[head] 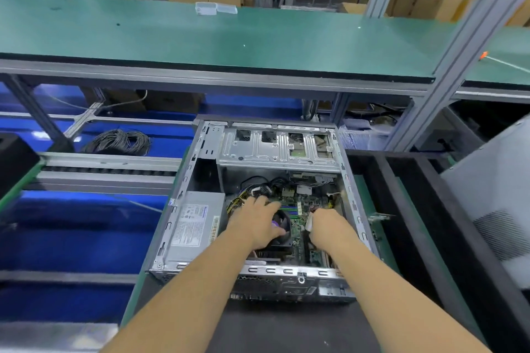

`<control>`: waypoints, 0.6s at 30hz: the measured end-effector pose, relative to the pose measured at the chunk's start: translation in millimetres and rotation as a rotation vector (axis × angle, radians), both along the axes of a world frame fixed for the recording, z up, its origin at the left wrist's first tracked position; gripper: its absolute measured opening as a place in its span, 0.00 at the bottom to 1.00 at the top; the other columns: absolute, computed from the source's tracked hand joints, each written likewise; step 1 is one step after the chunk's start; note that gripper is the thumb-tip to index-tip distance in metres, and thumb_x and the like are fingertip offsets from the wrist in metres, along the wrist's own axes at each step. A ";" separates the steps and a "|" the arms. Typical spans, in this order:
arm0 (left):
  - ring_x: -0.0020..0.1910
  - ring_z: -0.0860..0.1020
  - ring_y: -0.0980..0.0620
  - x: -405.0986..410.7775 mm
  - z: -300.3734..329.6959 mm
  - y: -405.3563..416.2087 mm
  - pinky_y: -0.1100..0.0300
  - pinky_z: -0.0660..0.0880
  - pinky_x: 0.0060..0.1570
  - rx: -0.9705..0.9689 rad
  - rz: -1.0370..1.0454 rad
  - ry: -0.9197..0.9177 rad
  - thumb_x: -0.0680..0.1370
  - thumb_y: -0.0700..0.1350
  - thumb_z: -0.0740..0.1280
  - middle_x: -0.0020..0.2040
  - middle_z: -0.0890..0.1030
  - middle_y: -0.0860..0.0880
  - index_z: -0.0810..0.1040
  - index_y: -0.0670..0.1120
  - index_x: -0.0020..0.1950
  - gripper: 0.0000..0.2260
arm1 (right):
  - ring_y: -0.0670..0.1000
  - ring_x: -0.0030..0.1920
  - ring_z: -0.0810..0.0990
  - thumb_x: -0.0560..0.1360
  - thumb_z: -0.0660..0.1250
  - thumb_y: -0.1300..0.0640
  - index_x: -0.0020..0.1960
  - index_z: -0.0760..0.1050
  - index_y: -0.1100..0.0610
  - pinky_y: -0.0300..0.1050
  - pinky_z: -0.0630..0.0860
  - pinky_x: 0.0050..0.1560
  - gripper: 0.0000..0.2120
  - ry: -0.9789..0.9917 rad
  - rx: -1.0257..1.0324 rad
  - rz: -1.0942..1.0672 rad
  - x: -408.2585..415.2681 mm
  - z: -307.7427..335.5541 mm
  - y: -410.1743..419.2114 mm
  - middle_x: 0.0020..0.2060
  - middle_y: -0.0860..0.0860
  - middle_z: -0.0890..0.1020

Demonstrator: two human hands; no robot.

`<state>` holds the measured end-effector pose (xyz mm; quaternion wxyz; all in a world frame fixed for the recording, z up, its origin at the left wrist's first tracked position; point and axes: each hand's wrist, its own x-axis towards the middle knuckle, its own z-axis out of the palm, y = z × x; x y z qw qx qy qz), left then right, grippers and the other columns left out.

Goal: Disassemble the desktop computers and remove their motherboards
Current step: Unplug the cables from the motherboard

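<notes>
Open computer case (258, 203) sits on the dark mat, near the workbench's front edge, lid off. Motherboard (299, 209) not out yet, lying flat on the case floor, right of the power supply (195, 223) and below the drive cage (279, 149).

Left hand (259, 222) rests over the cooler fan (282, 233), fingers spread and lightly curled onto it; looks like bracing rather than a grip. Right hand (327, 226) is curled around something pale at the board's right half, maybe a connector or card edge. Can't tell what exactly, fingertips are hidden.

Judgement: we're at the unplug-and-free stage. Cable bundle (258, 186) at the board's far edge looks plugged in.

To do it well:
- pull connectors straight, by the plug, not the wires
- squeeze any latch first
- keep the left hand steadying the board so it doesn't flex
- clear all cables before lifting the board

Risk: a snagged wire or bent pins if it's yanked at an angle.
</notes>
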<state>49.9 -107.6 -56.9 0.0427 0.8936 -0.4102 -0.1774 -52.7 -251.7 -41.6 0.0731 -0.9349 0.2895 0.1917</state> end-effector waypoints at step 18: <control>0.73 0.63 0.41 5.2 -12.0 -0.1 0.41 0.63 0.68 0.003 0.024 0.184 0.66 0.73 0.70 0.75 0.66 0.49 0.60 0.58 0.77 0.44 | 0.59 0.53 0.81 0.80 0.58 0.62 0.47 0.72 0.59 0.43 0.72 0.42 0.05 -0.086 0.148 -0.298 -2.5 -3.6 -4.7 0.54 0.60 0.80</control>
